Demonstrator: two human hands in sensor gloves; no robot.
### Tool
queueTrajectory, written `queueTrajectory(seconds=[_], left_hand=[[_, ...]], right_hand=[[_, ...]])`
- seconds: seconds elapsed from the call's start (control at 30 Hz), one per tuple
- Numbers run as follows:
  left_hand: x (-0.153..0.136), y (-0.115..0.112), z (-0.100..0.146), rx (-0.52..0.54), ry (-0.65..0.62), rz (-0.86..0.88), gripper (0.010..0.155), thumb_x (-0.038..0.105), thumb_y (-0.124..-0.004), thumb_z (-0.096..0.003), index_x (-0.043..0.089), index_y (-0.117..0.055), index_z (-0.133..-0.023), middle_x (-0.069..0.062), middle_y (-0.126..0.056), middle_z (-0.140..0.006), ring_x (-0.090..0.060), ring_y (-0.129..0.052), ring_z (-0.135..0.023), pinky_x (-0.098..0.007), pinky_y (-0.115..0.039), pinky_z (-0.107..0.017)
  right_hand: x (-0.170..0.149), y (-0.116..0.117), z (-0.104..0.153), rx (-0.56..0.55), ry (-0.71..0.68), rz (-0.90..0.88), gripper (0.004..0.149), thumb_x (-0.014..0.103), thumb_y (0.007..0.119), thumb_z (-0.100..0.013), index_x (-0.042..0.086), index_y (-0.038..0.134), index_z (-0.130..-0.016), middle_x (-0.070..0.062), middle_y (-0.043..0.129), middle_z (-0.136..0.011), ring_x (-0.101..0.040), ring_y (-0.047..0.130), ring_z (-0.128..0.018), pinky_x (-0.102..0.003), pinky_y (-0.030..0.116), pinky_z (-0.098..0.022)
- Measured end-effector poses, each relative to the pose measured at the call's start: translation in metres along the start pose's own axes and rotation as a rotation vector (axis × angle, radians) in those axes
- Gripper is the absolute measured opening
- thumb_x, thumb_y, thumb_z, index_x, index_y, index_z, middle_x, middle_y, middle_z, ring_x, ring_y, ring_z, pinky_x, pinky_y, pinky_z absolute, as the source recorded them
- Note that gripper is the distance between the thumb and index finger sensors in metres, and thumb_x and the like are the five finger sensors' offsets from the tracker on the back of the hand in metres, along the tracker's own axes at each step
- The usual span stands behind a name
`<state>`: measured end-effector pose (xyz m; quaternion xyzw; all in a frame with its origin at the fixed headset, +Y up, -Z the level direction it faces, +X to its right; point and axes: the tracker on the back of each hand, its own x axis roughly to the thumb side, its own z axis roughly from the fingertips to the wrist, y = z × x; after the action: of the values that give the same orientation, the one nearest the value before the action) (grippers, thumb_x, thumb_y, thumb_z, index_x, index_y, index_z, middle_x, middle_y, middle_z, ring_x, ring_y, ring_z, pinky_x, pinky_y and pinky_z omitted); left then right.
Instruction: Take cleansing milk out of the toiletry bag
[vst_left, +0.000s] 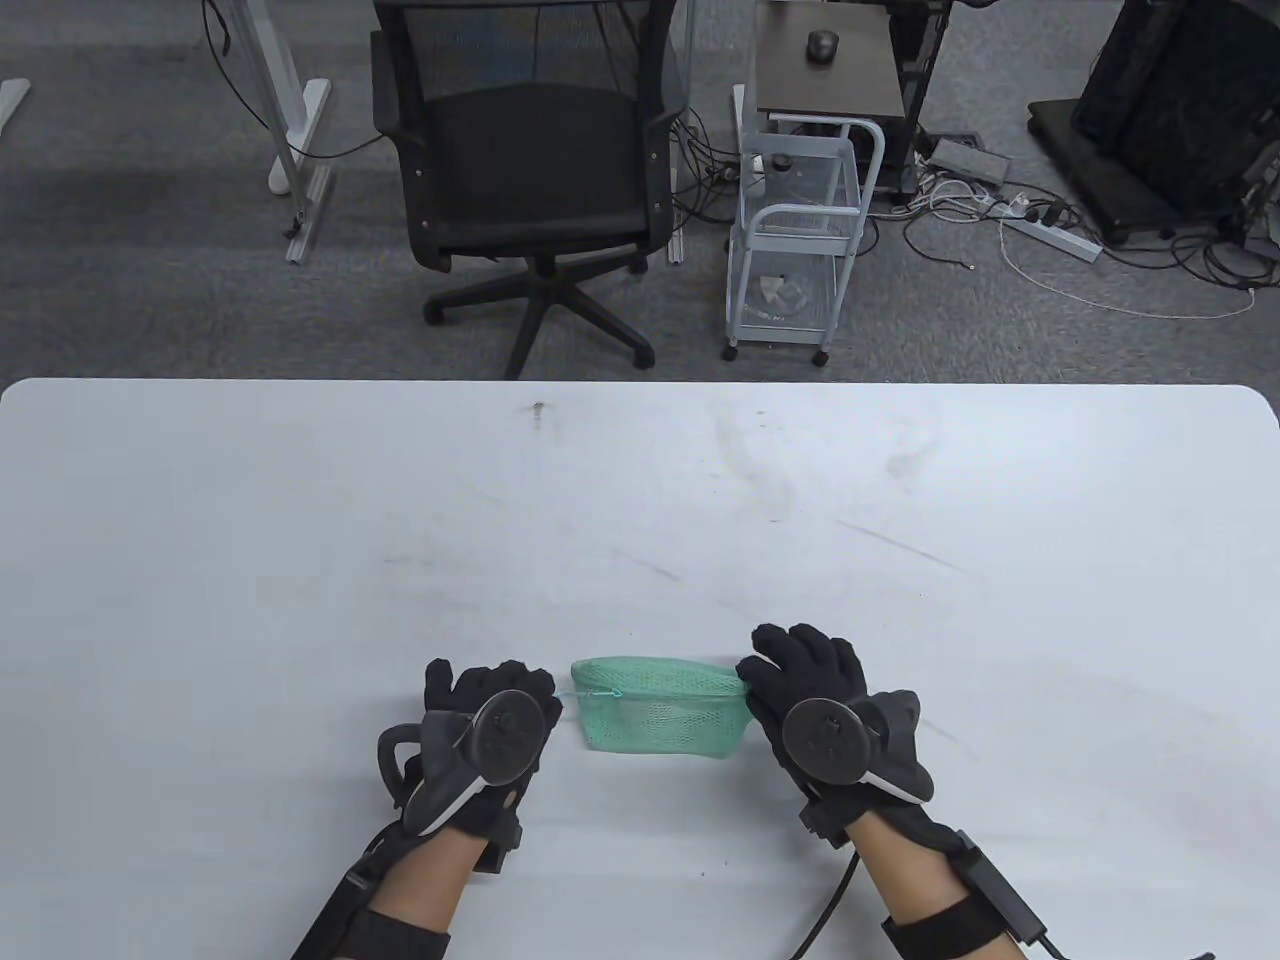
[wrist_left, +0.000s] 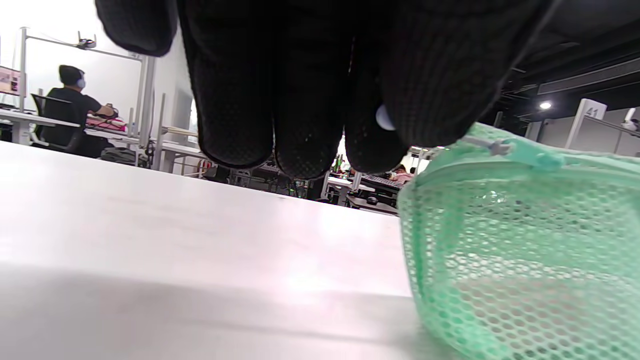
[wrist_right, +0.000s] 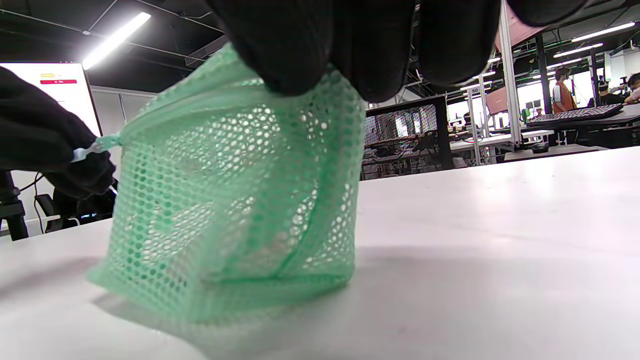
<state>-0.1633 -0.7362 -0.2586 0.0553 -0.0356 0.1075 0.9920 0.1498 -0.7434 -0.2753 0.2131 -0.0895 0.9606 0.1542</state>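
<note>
A green mesh toiletry bag (vst_left: 662, 716) stands on the white table (vst_left: 640, 500) near its front edge, between my hands. Its zipper looks closed along the top. A pale item shows faintly through the mesh (vst_left: 680, 716); I cannot tell what it is. My left hand (vst_left: 500, 700) is at the bag's left end and pinches the zipper pull (wrist_right: 92, 146); the bag also shows in the left wrist view (wrist_left: 525, 250). My right hand (vst_left: 800, 680) grips the bag's right top corner, fingers on the mesh (wrist_right: 300, 65) in the right wrist view.
A black office chair (vst_left: 530, 170) and a white wire trolley (vst_left: 800, 230) stand on the floor beyond the table's far edge. Cables and a power strip (vst_left: 1050, 235) lie on the floor at the back right.
</note>
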Motion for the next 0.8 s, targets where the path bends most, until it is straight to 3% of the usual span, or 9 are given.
queueTrajectory(seconds=[0.47, 0.8], left_hand=[[-0.027, -0.005, -0.011, -0.052, 0.129, 0.001, 0.04, 0.041, -0.092, -0.0472, 0.024, -0.097, -0.084, -0.008, -0.1, -0.094, -0.042, -0.099, -0.083, -0.07, -0.056, -0.073], [-0.028, -0.007, -0.012, -0.073, 0.137, -0.01, 0.043, 0.041, -0.092, -0.0475, 0.025, -0.095, -0.087, -0.008, -0.1, -0.094, -0.042, -0.099, -0.082, -0.069, -0.056, -0.073]], right_hand=[[-0.002, -0.002, 0.0, 0.008, -0.005, 0.019, 0.037, 0.02, 0.087, -0.053, 0.008, 0.091, -0.088, -0.025, 0.077, -0.108, -0.065, 0.07, -0.093, -0.077, 0.053, -0.065], [-0.002, 0.0, 0.001, 0.009, -0.017, 0.023, 0.037, 0.02, 0.086, -0.053, 0.008, 0.09, -0.088, -0.025, 0.078, -0.108, -0.065, 0.071, -0.092, -0.077, 0.053, -0.065]])
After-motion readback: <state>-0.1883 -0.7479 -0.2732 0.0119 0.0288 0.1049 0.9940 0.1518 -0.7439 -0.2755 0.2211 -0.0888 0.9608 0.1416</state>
